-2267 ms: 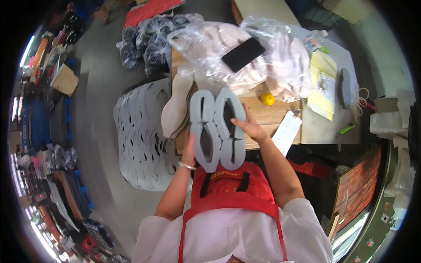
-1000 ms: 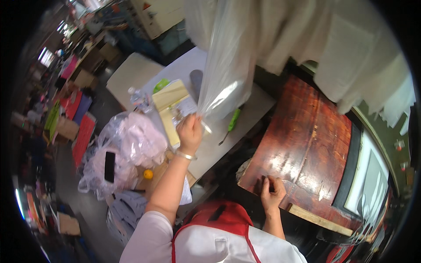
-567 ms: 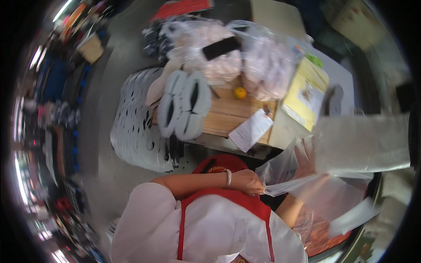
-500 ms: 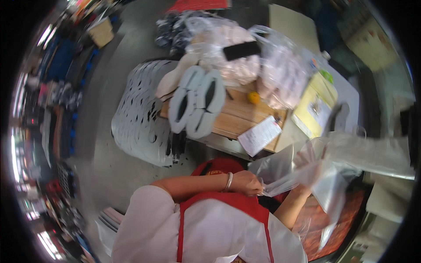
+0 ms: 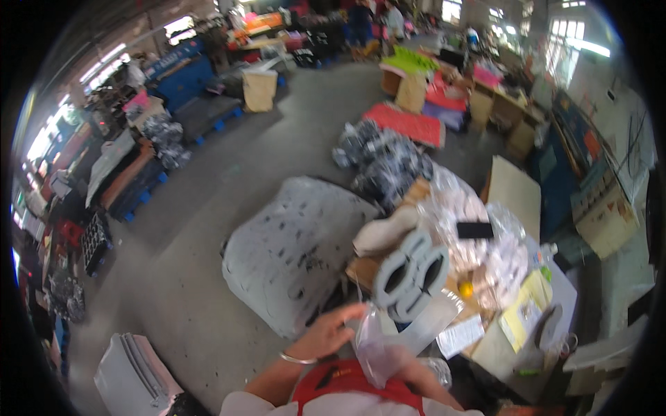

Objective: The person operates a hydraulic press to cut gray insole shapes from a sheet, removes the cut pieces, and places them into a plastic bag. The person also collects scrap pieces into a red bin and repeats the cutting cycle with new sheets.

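Clear plastic bag [image 5: 374, 350]: in front of your red apron [image 5: 338, 378], three o'clock from your left hand [image 5: 331, 334] | its sheer length points two o'clock, long axis eight-to-two, past the grey foam pieces [image 5: 397, 307] | left's fingers spread at its edge, contact unclear | right hand [image 5: 404, 360] nearer, blurred against plastic; can't tell its grip

Windows [image 5: 562, 59] glare above a motion-blurred, edge-warped view.
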`<control>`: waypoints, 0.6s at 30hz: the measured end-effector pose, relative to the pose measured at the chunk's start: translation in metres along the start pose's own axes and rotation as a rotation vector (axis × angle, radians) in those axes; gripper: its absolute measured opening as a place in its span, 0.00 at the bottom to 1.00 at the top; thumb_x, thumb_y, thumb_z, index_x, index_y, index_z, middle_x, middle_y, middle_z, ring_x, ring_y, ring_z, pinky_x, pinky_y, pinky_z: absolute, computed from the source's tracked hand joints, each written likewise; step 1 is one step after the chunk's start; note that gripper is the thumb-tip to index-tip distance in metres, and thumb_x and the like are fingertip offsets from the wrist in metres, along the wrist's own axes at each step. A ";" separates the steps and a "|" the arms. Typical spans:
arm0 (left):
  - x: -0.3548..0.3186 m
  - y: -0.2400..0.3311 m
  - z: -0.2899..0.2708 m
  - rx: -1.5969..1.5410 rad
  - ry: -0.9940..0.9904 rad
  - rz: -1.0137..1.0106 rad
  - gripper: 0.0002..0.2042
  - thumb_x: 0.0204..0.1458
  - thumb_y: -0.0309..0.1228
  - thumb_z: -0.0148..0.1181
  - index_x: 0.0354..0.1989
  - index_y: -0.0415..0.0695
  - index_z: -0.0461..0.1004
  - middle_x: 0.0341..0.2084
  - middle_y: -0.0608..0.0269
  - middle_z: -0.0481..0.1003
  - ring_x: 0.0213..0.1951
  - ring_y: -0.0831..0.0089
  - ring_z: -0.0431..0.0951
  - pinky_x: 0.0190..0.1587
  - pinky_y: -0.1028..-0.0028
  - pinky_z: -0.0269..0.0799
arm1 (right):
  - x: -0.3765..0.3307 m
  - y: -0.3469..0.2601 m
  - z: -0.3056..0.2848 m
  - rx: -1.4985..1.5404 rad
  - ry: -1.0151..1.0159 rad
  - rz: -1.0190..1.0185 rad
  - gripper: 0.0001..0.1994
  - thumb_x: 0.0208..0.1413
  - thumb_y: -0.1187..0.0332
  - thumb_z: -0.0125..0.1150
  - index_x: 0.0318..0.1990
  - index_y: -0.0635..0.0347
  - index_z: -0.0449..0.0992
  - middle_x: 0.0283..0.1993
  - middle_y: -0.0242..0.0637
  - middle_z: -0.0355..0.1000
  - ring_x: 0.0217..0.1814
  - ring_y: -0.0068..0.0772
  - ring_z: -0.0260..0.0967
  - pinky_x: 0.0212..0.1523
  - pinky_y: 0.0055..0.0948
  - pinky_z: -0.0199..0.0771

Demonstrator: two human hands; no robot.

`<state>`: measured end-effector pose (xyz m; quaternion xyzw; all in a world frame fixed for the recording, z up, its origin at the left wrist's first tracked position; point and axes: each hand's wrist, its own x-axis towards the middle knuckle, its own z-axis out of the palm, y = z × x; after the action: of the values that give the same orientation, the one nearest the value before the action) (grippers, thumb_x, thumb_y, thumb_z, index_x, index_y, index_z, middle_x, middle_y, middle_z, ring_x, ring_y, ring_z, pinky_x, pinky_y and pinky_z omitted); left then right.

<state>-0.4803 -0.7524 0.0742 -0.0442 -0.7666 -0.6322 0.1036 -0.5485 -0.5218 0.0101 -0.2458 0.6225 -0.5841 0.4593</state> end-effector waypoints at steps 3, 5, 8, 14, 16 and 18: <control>-0.010 0.000 -0.017 0.177 -0.093 -0.098 0.11 0.52 0.27 0.58 0.43 0.39 0.73 0.31 0.61 0.76 0.34 0.77 0.76 0.35 0.75 0.71 | 0.021 -0.028 0.022 -0.568 0.063 -0.083 0.17 0.52 0.64 0.62 0.47 0.64 0.72 0.42 0.42 0.73 0.44 0.33 0.71 0.46 0.31 0.70; -0.026 -0.007 -0.027 0.149 0.076 -0.144 0.08 0.52 0.26 0.58 0.39 0.38 0.74 0.28 0.62 0.76 0.31 0.78 0.76 0.32 0.76 0.70 | 0.031 -0.037 0.024 -0.671 0.121 -0.266 0.18 0.51 0.63 0.63 0.46 0.65 0.72 0.39 0.44 0.73 0.40 0.33 0.71 0.42 0.31 0.70; -0.058 -0.022 -0.065 0.012 0.401 -0.152 0.05 0.52 0.24 0.57 0.36 0.37 0.75 0.29 0.64 0.76 0.30 0.81 0.74 0.31 0.79 0.69 | 0.044 -0.044 0.024 -0.486 0.164 -0.309 0.18 0.52 0.60 0.64 0.45 0.66 0.75 0.27 0.40 0.73 0.28 0.25 0.70 0.31 0.27 0.70; -0.117 -0.062 -0.106 -0.460 0.306 0.012 0.10 0.55 0.29 0.55 0.32 0.33 0.77 0.38 0.55 0.75 0.33 0.72 0.73 0.36 0.72 0.69 | 0.090 -0.054 0.055 -0.203 0.461 -0.263 0.09 0.55 0.69 0.60 0.40 0.63 0.78 0.27 0.29 0.73 0.23 0.13 0.61 0.24 0.18 0.63; -0.124 -0.080 -0.114 -0.915 0.180 0.021 0.15 0.55 0.34 0.52 0.30 0.31 0.77 0.38 0.50 0.74 0.33 0.66 0.73 0.39 0.65 0.69 | 0.096 -0.061 0.065 -0.346 0.497 -0.435 0.08 0.53 0.71 0.63 0.38 0.63 0.78 0.26 0.30 0.72 0.21 0.15 0.61 0.22 0.18 0.61; -0.123 -0.095 -0.118 -1.288 0.205 -0.119 0.18 0.54 0.37 0.51 0.29 0.31 0.77 0.38 0.48 0.74 0.33 0.61 0.74 0.41 0.61 0.70 | 0.098 -0.068 0.073 -0.550 0.471 -0.651 0.08 0.48 0.72 0.65 0.37 0.61 0.78 0.25 0.34 0.70 0.19 0.22 0.63 0.20 0.22 0.63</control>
<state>-0.3675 -0.8784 -0.0219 0.0055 -0.2216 -0.9706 0.0940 -0.5462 -0.6540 0.0541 -0.4012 0.7317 -0.5508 0.0175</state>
